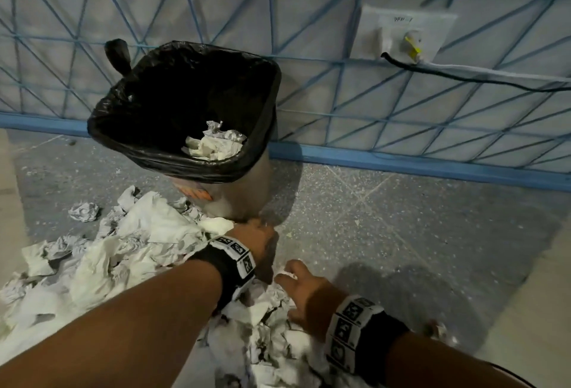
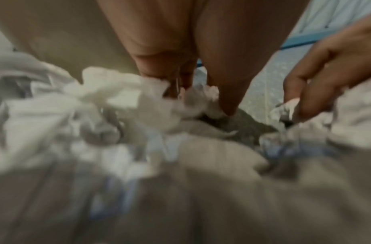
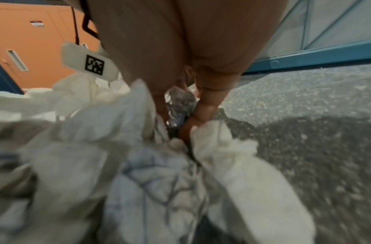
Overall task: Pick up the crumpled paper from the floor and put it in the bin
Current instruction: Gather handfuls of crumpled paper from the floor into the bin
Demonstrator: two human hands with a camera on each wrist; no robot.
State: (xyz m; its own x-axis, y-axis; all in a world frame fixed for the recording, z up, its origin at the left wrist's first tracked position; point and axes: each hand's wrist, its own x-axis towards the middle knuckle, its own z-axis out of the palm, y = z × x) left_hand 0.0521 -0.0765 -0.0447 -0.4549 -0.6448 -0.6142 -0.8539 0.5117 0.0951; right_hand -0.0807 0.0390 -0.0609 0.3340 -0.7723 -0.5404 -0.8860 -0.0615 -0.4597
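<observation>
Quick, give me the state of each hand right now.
Left hand: down in the paper pile by the bin, fingers closing on crumpled paper.
Right hand: fingers curled around crumpled paper.

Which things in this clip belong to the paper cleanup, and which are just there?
Job:
white crumpled paper pile on the floor
black-lined bin
left hand
right hand

Just there:
white wall socket plate
black cable
</observation>
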